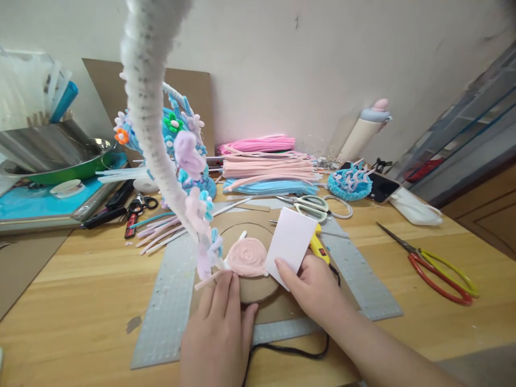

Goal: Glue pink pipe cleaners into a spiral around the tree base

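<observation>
From my end I'm viewing a pale wooden table (88,279). A gray cutting mat (163,325) is lying across its middle, and red-and-yellow-handled scissors (414,251) are resting to the mat's right. Behind the mat, a bundle of blue strips (274,187) is lying just in front of a bundle of pale pink strips (270,167). Black-handled scissors (140,203) are resting toward the back left; at the right rear, a dark slab (382,186), probably a phone, is lying beside a white packet (417,207).

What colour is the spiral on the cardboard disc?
The spiral is pale pink; the head view shows it best.
</observation>
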`<action>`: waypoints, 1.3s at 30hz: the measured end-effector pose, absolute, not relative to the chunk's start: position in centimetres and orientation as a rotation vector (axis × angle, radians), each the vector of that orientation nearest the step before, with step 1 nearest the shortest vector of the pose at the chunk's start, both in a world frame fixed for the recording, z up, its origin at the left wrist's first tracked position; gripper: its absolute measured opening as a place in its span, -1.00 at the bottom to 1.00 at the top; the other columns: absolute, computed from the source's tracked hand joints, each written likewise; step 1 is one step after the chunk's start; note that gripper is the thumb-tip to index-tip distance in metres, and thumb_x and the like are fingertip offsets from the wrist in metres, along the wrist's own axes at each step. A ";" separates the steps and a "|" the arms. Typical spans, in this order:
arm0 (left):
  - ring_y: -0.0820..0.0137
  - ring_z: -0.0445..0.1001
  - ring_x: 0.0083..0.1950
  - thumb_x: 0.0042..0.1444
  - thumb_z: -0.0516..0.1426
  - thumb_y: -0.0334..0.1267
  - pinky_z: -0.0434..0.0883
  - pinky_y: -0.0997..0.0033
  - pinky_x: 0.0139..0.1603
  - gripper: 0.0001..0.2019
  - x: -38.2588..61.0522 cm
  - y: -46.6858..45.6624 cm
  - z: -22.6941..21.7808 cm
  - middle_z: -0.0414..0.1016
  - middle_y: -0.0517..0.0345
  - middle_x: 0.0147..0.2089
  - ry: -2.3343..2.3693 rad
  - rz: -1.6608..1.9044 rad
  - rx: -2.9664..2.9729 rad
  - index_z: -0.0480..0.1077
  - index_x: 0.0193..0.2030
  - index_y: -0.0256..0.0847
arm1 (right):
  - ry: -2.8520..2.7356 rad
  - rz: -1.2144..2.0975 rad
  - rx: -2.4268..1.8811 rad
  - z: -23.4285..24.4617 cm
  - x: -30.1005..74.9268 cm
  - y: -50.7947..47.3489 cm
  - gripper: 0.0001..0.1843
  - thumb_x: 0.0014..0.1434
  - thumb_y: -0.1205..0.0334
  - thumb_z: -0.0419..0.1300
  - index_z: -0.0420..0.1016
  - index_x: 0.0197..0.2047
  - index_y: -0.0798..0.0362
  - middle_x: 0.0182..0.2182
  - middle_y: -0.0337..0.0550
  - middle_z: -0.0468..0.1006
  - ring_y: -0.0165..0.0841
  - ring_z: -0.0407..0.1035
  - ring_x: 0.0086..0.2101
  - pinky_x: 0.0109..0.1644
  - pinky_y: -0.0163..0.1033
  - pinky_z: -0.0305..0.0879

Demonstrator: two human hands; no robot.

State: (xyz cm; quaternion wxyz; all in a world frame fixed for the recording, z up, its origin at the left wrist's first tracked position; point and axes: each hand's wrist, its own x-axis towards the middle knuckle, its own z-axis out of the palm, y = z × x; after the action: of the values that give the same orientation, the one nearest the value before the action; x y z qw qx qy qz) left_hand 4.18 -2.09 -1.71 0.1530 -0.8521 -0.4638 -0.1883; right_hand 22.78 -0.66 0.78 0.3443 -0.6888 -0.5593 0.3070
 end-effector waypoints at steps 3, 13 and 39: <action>0.06 0.42 0.02 0.16 0.09 -0.21 0.47 0.12 -0.08 -0.60 4.2 -2.0 -1.8 0.47 -0.20 0.03 -1.312 -0.508 -2.433 0.35 0.07 -0.46 | -1.493 0.758 -1.842 0.8 22.7 -0.5 -0.62 0.16 0.05 0.07 0.58 -0.20 0.13 -0.28 -0.01 0.65 -0.12 0.53 -0.25 -0.30 -0.23 0.41; 0.06 0.43 -0.02 0.14 0.12 -0.18 0.46 0.08 -0.09 -0.57 4.2 -2.1 -2.1 0.49 -0.18 0.04 -1.307 -0.481 -2.416 0.39 0.06 -0.47 | -1.490 0.726 -1.779 0.6 22.6 -0.1 -0.63 0.13 0.08 0.06 0.54 -0.13 0.12 -0.35 -0.03 0.63 -0.13 0.52 -0.23 -0.21 -0.20 0.43; 0.06 0.43 -0.02 0.16 0.09 -0.21 0.46 0.11 -0.12 -0.61 4.0 -2.0 -1.9 0.49 -0.15 0.06 -1.277 -0.465 -2.438 0.40 0.06 -0.42 | -0.477 1.389 -0.997 2.1 22.4 0.3 -0.72 0.01 0.07 0.36 0.41 -0.37 0.07 -0.56 -0.35 0.36 -0.58 0.10 -0.62 -0.68 -0.51 -0.01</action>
State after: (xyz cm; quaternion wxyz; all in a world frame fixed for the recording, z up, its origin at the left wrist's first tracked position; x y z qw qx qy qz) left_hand 4.00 -2.04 -1.90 0.1742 -0.8601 -0.4505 -0.1641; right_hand 22.42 0.29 2.06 0.6313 -0.4355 -0.2084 0.6070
